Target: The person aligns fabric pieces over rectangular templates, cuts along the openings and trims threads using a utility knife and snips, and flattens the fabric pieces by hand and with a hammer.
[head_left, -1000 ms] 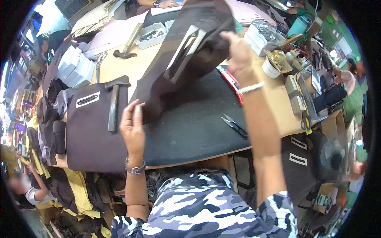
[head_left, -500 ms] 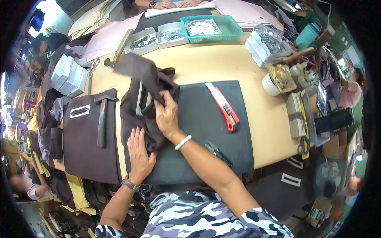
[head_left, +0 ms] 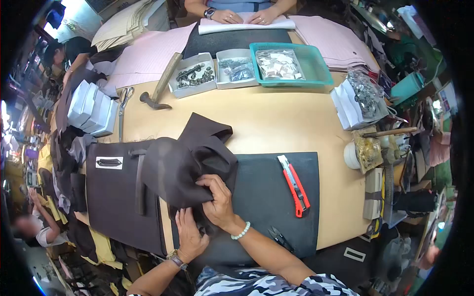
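Note:
A bunched piece of dark brown cloth (head_left: 170, 167) stands up in folds over the left part of the black mat (head_left: 266, 197). My right hand (head_left: 219, 204) pinches it at its near right side, thumb and fingers closed on a fold. Just below, my left hand (head_left: 190, 239) lies with fingers stretched out against the cloth's near edge. A red utility knife (head_left: 295, 190) with its blade out and small black thread snips (head_left: 280, 239) rest on the mat, right of my hands. The cloth partly covers a hammer (head_left: 140, 182) at its left.
Dark panels (head_left: 118, 207) lie stacked at left, a slotted white patch on top. Scissors (head_left: 123, 111) and another hammer (head_left: 160, 86) lie behind. Boxes of metal parts (head_left: 192, 91) and a teal basket (head_left: 316, 84) stand farther back. Across the table are a co-worker's hands (head_left: 244, 18). A glue pot (head_left: 351, 155) stands right.
The cloth has been turned over, so the slot opening with its pale strip no longer shows. My right hand still grips the cloth. The view has tilted up, showing more of the co-worker.

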### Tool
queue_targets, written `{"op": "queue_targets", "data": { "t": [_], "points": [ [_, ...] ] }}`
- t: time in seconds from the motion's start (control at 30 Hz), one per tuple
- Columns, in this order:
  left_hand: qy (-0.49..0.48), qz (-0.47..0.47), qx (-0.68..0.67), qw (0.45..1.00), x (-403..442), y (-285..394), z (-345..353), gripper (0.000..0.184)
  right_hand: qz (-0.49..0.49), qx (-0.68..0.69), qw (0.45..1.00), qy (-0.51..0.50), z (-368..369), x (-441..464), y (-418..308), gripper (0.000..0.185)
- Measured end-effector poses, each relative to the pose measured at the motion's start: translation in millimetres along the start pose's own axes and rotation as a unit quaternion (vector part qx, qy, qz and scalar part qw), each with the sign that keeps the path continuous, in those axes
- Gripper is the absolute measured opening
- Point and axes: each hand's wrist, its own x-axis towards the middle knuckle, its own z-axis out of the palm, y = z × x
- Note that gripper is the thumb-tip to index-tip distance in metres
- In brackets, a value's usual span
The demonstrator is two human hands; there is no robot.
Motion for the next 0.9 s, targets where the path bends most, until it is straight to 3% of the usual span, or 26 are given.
{"op": "queue_targets", "data": {
  "t": [0.1, 0.2, 0.3, 0.47, 0.6, 0.63, 0.77, 0.8, 0.9],
  "points": [
    [-0.006, 0.008, 0.004, 1.000, -0.4, -1.5, 0.5, 0.079, 0.008, 0.001, 1.000, -0.002, -1.9, 0.0, -1.2, 0.034],
    [-0.011, 0.019, 0.004, 1.000, -2.5, -3.0, 1.0, 0.081, 0.012, 0.019, 1.000, -0.006, -2.7, -1.1, 0.6, 0.022],
    [-0.009, 0.010, -0.005, 1.000, 0.6, -0.2, -1.5, 0.083, 0.011, 0.047, 0.999, -0.003, -3.0, -0.7, -0.3, 0.030],
    [-0.001, 0.037, -0.005, 0.999, -2.5, -3.1, -0.7, 0.082, 0.101, 0.061, 0.991, 0.063, 0.6, -9.7, 1.2, 0.017],
    [-0.001, 0.034, -0.005, 0.999, -5.1, -0.5, -1.1, 0.083, 0.130, 0.079, 0.982, 0.116, -4.2, -17.0, -0.3, 0.024],
    [0.007, 0.040, -0.007, 0.999, -5.6, -0.9, 0.4, 0.083, 0.085, 0.040, 0.988, 0.127, -7.0, -17.6, -1.6, 0.025],
    [0.033, 0.051, -0.012, 0.998, -6.9, -3.3, 3.6, 0.084, 0.100, 0.023, 0.989, 0.108, -14.4, -20.8, -4.5, 0.027],
    [0.036, 0.051, -0.013, 0.998, -6.8, -4.0, 4.4, 0.084, 0.060, 0.039, 0.987, 0.141, -10.3, -18.2, 0.9, 0.029],
    [0.047, 0.054, -0.019, 0.997, -8.5, -5.6, 6.1, 0.083, 0.102, -0.045, 0.986, 0.121, -18.8, -17.9, 8.3, 0.032]
  ]
}}
